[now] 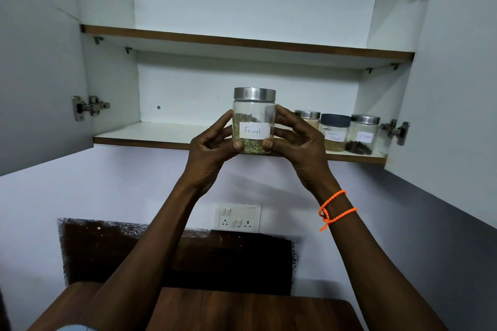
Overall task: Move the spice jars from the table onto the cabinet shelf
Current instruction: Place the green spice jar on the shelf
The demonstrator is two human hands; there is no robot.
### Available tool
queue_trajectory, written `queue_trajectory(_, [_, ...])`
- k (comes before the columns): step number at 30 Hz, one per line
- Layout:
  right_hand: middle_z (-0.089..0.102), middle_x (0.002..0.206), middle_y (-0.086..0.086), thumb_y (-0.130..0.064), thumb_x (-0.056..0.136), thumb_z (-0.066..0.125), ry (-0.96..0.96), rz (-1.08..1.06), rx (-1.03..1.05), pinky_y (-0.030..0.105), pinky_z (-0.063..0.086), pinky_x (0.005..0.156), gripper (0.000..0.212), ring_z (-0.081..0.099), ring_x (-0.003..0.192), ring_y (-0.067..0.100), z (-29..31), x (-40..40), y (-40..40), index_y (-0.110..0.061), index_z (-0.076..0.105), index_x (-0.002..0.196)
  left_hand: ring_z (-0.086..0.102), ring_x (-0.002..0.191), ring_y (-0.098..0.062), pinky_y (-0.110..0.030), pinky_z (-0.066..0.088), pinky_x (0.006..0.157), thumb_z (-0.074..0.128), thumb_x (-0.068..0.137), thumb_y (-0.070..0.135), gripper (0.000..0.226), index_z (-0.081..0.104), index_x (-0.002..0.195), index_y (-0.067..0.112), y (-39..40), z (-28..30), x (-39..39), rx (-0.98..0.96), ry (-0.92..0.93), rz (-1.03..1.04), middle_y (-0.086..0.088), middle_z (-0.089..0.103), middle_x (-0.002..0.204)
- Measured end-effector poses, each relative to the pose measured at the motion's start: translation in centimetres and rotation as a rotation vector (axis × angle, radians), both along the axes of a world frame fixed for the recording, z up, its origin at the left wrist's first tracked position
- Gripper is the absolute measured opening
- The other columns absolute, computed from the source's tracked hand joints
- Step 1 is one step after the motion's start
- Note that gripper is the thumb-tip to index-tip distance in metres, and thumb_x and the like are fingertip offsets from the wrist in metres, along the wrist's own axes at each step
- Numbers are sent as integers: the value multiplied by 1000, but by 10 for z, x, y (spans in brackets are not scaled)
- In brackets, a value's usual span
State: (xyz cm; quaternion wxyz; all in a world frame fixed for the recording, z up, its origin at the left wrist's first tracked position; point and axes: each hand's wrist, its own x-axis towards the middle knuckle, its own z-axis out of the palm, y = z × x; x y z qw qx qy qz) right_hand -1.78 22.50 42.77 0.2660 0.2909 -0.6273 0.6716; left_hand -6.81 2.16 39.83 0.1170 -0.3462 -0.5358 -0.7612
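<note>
At left of centre, our left hand (212, 142) presses fingertips against the side of a glass fennel jar (254, 121), upright with a metal lid. Our right hand (298, 142), an orange cord bracelet (336, 209) on its wrist, grips the opposite side. The jar is held mid-frame, in front of the lower cabinet shelf (150, 136). At right, three labelled jars (334, 131) stand on that shelf. The wooden table (255, 309) fills the bottom.

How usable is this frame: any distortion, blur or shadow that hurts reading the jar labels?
Head view: wide-angle bending bows the shelf edge and splays the cabinet doors; light is dim and cool. The Fennel jar, held in the left hand and right hand, is sharp with a readable label; the dark-lidded jar has a soft, only partly legible label.
</note>
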Motion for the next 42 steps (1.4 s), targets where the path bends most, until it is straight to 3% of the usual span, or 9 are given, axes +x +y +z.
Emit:
queue_trajectory(7, [68, 134, 13, 3, 81, 81, -101, -150, -74, 35, 58, 94, 67, 68, 121, 25, -16, -60, -22, -16, 60, 142, 61, 130, -29, -48, 47, 111, 67, 97, 11, 60, 46, 153, 17, -1, 8, -43, -225, -3, 51, -9, 65, 139])
queue_trajectory(14, [70, 131, 4, -5, 90, 75, -187, -593, -86, 25, 53, 100, 45, 68, 116, 18, -33, -124, -53, -13, 67, 134, 68, 114, -19, -51, 55, 100, 75, 83, 51, 61, 54, 137, 31, 13, 13, -110, -544, 68, 346, 6, 72, 122])
queue_trajectory(20, [70, 131, 10, 0, 94, 65, -179, -807, 28, 31, 49, 108, 36, 64, 124, 24, -38, -149, -55, -8, 70, 129, 67, 112, -30, -40, 55, 90, 73, 90, 43, 60, 47, 134, 11, 34, 9, -145, -779, 86, 520, -10, 69, 126])
queue_trajectory(24, [74, 122, 12, -2, 94, 64, -120, -883, 111, 29, 52, 100, 30, 68, 115, 26, -47, -155, -51, -5, 73, 123, 67, 106, -37, -37, 50, 78, 64, 97, 45, 58, 46, 130, 2, 46, 4, -160, -895, 112, 646, -17, 70, 118])
queue_trajectory(28, [76, 112, 11, -2, 92, 67, 11, -936, 184, 25, 51, 91, 21, 70, 104, 23, -60, -150, -49, -3, 76, 111, 65, 109, -42, -44, 49, 85, 48, 104, 46, 77, 24, 153, -9, 51, -5, -158, -1079, 207, 805, -22, 65, 126])
queue_trajectory(31, [75, 106, 5, 4, 89, 66, 111, -905, 194, 34, 57, 87, 21, 68, 95, 15, -73, -143, -47, -8, 77, 103, 64, 106, -45, -45, 47, 86, 51, 102, 35, 69, 32, 148, -12, 51, -20, -149, -973, 359, 873, -25, 62, 127])
queue_trajectory(36, [69, 131, 11, 3, 90, 67, 138, -925, 260, 29, 50, 107, 35, 65, 123, 22, -131, -133, -39, -4, 72, 124, 38, 148, -34, -42, 27, 122, 47, 106, 30, 66, 25, 157, -7, 55, -83, -113, -599, 419, 861, -22, 34, 161])
queue_trajectory(39, [69, 131, 11, 2, 90, 67, 7, -884, 288, 34, 54, 102, 34, 68, 119, 25, -184, -123, -31, -4, 72, 123, 41, 147, -29, -38, 28, 122, 51, 106, 27, 63, 29, 156, -5, 53, -145, -88, -573, 380, 827, -19, 37, 161])
queue_trajectory(42, [72, 125, 12, 6, 85, 67, -235, -774, 374, 28, 54, 98, 35, 68, 115, 23, -249, -104, -26, -3, 74, 118, 57, 131, -33, -40, 44, 110, 51, 105, 30, 60, 38, 153, -2, 44, -223, -65, -672, 154, 718, -21, 55, 147])
